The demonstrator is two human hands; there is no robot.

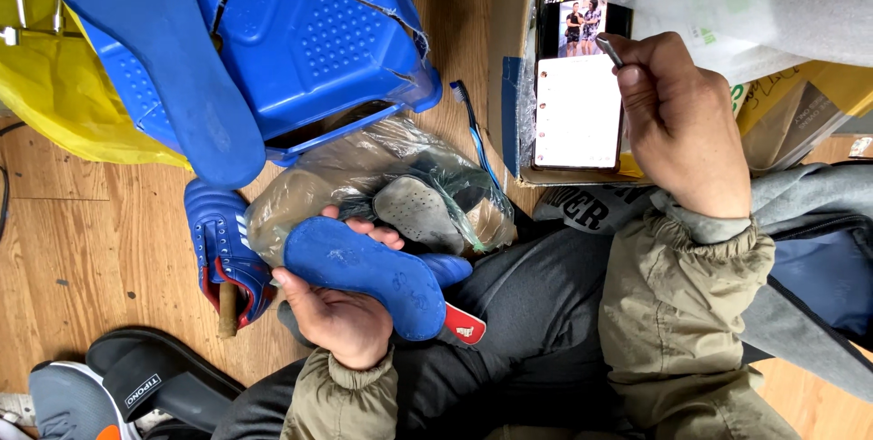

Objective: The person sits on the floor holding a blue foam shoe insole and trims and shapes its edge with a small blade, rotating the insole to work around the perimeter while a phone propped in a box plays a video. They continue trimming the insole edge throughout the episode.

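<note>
The left hand [335, 313] is closed around a blue insole [364, 272], palm up, thumb at the near edge and fingertips curled over the far edge; the insole lies flat across the palm over the person's lap, toe end pointing right above a red-tipped piece [464, 324]. The wrist comes up from an olive sleeve [341, 399]. The right hand [682, 126] is bent at the wrist, knuckles up, fingers pinched on a thin metal tool [609, 49] whose tip rests by the upper edge of a phone [578, 85] propped in a cardboard box [511, 85]. Just beyond the insole sits a clear plastic bag [364, 172] with a grey insole inside, a blue shoe [221, 249] to its left on the wooden floor [82, 258], a blue toothbrush [473, 126] behind, and a cracked blue plastic stool [318, 31] farther off
</note>
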